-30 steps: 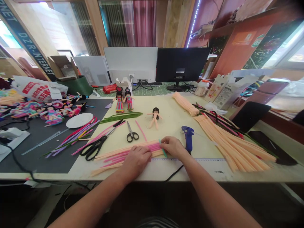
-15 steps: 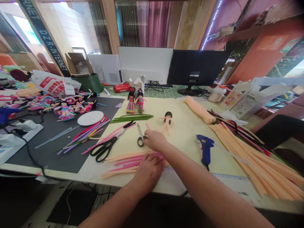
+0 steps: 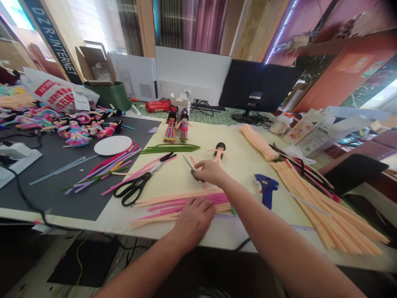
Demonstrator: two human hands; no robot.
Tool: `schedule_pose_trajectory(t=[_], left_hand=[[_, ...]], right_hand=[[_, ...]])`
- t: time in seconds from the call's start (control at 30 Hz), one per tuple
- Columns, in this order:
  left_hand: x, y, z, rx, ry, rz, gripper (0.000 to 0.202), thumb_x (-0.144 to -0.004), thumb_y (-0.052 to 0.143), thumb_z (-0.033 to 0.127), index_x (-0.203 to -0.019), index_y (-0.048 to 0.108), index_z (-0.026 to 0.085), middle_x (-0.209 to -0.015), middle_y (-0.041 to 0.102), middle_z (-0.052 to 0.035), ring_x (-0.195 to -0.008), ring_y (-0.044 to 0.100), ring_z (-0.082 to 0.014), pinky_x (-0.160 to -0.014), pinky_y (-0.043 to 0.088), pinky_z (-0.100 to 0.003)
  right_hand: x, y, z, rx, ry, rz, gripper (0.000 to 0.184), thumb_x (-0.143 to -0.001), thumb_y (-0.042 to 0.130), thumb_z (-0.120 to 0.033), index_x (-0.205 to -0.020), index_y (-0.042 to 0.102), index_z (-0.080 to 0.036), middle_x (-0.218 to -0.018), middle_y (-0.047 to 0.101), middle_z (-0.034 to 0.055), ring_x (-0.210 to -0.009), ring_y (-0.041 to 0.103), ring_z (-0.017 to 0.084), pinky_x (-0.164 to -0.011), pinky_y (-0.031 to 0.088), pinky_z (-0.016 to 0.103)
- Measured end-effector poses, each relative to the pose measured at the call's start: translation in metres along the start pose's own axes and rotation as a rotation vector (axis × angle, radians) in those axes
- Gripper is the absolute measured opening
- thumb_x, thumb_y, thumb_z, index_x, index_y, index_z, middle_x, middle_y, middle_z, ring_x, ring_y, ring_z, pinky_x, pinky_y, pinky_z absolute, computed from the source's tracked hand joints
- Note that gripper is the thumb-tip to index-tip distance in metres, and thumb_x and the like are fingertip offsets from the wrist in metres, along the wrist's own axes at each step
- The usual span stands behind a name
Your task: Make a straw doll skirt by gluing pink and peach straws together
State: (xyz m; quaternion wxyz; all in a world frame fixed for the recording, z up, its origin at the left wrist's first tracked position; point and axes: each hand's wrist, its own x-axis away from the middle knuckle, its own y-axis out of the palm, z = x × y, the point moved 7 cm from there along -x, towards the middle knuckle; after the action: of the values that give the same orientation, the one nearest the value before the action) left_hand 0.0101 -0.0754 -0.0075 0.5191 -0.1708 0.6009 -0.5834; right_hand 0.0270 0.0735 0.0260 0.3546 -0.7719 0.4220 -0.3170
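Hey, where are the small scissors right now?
In the head view, the small scissors are near the center, in the right hand, just beyond the pink strips and to the right of the larger scissors.

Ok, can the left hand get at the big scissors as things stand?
Probably yes: only flat pink and peach strips lie between the left hand and the big scissors, which lie uncovered. It would likely have to leave the strips first.

Glare washes out the upper-left window [image 3: 88,22], a light strip [image 3: 281,31] glows bluish-white, the surface [image 3: 238,171] lies softly bright above deep shadow, and wide-angle distortion stretches the soft edges.
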Motion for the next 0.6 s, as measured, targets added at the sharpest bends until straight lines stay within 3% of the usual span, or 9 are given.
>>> schedule_pose_trajectory(t=[0.17, 0.3, 0.47, 0.6], left_hand=[[0.0, 0.0, 0.001, 0.007, -0.004, -0.024, 0.019, -0.094, 0.045, 0.022, -0.105, 0.06, 0.02, -0.111, 0.064, -0.0067, -0.104, 0.055, -0.0216, -0.089, 0.041, -0.04], [0.0, -0.001, 0.002, 0.015, 0.003, -0.003, 0.019, -0.095, 0.045, 0.022, -0.104, 0.061, 0.02, -0.112, 0.065, -0.0062, -0.104, 0.056, -0.0217, -0.089, 0.04, -0.04], [0.0, -0.025, -0.006, 0.052, -0.071, 0.07, 0.023, -0.094, 0.046, 0.021, -0.11, 0.061, 0.02, -0.12, 0.064, -0.007, -0.108, 0.055, -0.0212, -0.092, 0.038, -0.039], [-0.015, -0.045, -0.03, 0.052, -0.185, 0.024, 0.019, -0.092, 0.049, 0.023, -0.103, 0.065, 0.022, -0.111, 0.067, -0.0045, -0.103, 0.058, -0.02, -0.091, 0.038, -0.038]], right_hand=[[0.047, -0.032, 0.034, -0.288, 0.011, 0.037, 0.045, -0.075, 0.051, -0.021, -0.118, 0.061, -0.012, -0.078, 0.068, 0.0051, -0.062, 0.06, 0.011, -0.05, 0.045, 0.018], [0.083, -0.036, 0.063, -0.611, 0.068, 0.084, 0.043, -0.071, 0.058, -0.022, -0.112, 0.063, -0.011, -0.07, 0.06, 0.0007, -0.056, 0.052, 0.01, -0.048, 0.043, 0.019], [0.111, -0.031, 0.093, -0.549, 0.05, 0.22, 0.039, -0.07, 0.058, -0.023, -0.107, 0.065, -0.013, -0.064, 0.055, -0.0025, -0.057, 0.05, 0.011, -0.053, 0.043, 0.023], [0.128, -0.025, 0.1, -0.6, 0.022, 0.202, 0.038, -0.071, 0.059, -0.027, -0.106, 0.065, -0.014, -0.064, 0.055, -0.0031, -0.057, 0.049, 0.011, -0.053, 0.039, 0.024]])
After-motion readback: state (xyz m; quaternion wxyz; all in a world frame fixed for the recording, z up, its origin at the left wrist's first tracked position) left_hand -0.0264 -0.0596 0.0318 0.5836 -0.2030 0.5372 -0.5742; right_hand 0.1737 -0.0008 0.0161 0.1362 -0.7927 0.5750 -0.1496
